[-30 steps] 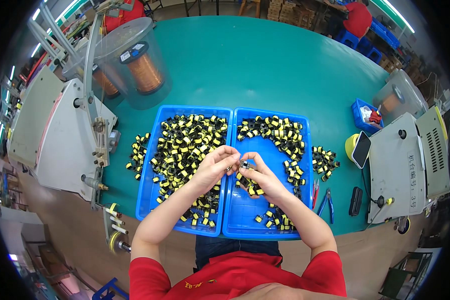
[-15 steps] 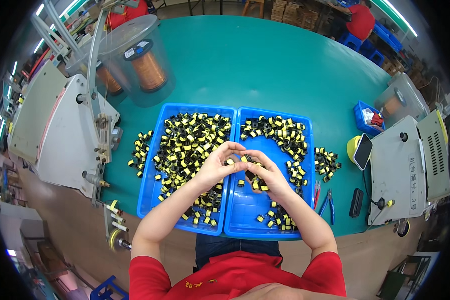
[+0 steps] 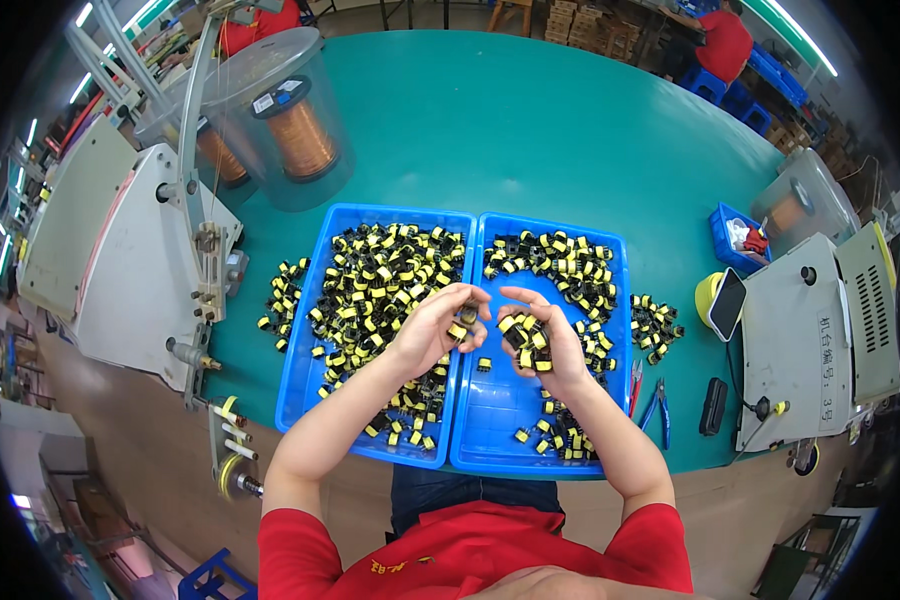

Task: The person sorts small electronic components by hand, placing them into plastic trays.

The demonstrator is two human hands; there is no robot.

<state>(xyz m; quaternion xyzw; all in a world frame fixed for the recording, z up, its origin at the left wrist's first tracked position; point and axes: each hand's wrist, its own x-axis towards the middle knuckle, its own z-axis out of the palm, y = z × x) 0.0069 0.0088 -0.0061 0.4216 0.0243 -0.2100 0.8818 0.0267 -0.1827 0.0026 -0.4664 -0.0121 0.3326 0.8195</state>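
My left hand [image 3: 428, 332] is curled over the inner edge of the left blue tray [image 3: 304, 395], with a couple of small yellow-taped coil bobbins [image 3: 458, 331] in its fingers. A short gap separates it from my right hand [image 3: 569, 362], which cups several black-and-yellow coil bobbins [image 3: 526, 340] above the right blue tray [image 3: 490, 420]. The left tray holds a thick heap of the same bobbins [image 3: 380, 290]. In the right tray they lie along the back and right side, and a single bobbin [image 3: 484, 364] sits on the bare floor between my hands.
Loose bobbins [image 3: 655, 325] lie right of the trays, others [image 3: 283, 305] left. Red-handled pliers [image 3: 635, 388], blue-handled cutters [image 3: 658, 410], a black case [image 3: 713, 405] and a phone [image 3: 727, 305] are at right. Machines [image 3: 135, 270] flank the table; copper wire spools [image 3: 300, 135] stand back left.
My hands have drawn apart from touching. The right palm has turned up, showing its cluster of bobbins, while the left keeps a couple in its fingers.
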